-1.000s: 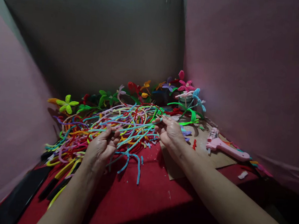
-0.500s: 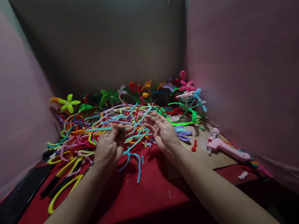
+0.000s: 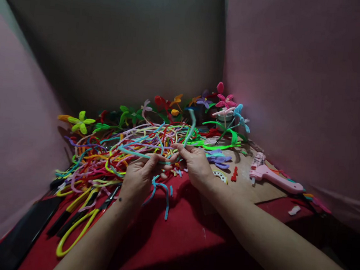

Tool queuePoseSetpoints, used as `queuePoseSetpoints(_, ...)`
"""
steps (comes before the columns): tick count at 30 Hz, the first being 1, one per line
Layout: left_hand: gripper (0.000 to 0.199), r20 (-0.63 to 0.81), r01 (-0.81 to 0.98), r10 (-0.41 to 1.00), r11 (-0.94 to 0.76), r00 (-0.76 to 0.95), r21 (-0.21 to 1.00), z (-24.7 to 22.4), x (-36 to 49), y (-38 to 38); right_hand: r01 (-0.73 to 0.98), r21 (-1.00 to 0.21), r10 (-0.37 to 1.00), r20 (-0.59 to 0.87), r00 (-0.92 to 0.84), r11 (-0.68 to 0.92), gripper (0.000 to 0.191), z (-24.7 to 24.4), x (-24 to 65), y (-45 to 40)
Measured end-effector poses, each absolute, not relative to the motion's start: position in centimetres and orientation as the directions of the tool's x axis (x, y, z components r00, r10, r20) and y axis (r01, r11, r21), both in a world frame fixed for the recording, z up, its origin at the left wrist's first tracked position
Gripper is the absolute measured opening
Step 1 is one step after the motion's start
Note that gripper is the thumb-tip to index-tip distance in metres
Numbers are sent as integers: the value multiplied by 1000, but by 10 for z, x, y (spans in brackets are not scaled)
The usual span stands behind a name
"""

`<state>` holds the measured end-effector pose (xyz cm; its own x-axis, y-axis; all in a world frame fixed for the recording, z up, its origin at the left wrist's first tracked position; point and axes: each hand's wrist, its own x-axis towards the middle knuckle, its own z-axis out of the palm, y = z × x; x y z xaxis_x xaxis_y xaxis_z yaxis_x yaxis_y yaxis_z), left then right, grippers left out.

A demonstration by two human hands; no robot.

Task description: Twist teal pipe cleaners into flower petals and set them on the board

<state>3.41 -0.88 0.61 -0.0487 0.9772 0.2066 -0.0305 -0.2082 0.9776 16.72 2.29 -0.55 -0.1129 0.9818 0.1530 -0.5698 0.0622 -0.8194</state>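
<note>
Between my hands is a light blue pipe cleaner [image 3: 192,127]; one length sticks up past my right fingers and another points left past my left hand. Whether these are one bent piece or two, I cannot tell. My left hand [image 3: 138,175] pinches it between thumb and fingers. My right hand [image 3: 197,165] is closed on it too, thumb against forefinger, close beside the left fingertips. Behind and left of both hands lies a tangled heap of coloured pipe cleaners [image 3: 97,160]. Short blue pieces [image 3: 167,201] rest on the red cloth [image 3: 187,232] below.
Yellow-handled scissors [image 3: 78,233] lie at the left, near a black flat object [image 3: 21,236]. On the cardboard [image 3: 263,188] at right are a pink glue gun [image 3: 277,179] and purple petals [image 3: 218,158]. Pipe-cleaner flowers [image 3: 226,101] stand along the back.
My right hand, open with spread fingers before, has closed on the light blue pipe cleaner. The upright length now stands higher and further right. My left hand has shifted slightly right.
</note>
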Motion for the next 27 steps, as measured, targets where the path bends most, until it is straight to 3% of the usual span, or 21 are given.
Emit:
queuePoseSetpoints(3, 23, 171, -24, 982, -174, -82, 984, 10, 31, -8, -371, -920, 968, 197, -153, 129, 25, -8, 165, 18)
queuePoseSetpoints(7, 27, 150, -113, 984, -160, -95, 981, 13, 28, -7, -219, -967, 948, 188, -256, 132, 29, -14, 162, 15)
queuePoseSetpoints(14, 33, 106, -183, 994, -111, -36, 977, 9, 22, 0, -125, -987, 929, 136, -343, 98, 31, -18, 160, 13)
queuePoseSetpoints(23, 34, 96, -108, 992, -87, 79, 990, 6, 22, -1, 55, -985, 875, 118, -469, 163, 30, -19, 159, 7)
queuePoseSetpoints(27, 25, 93, -167, 990, -75, 106, 983, 8, 19, -2, 51, -989, 829, 88, -552, 138, 34, -17, 161, 6)
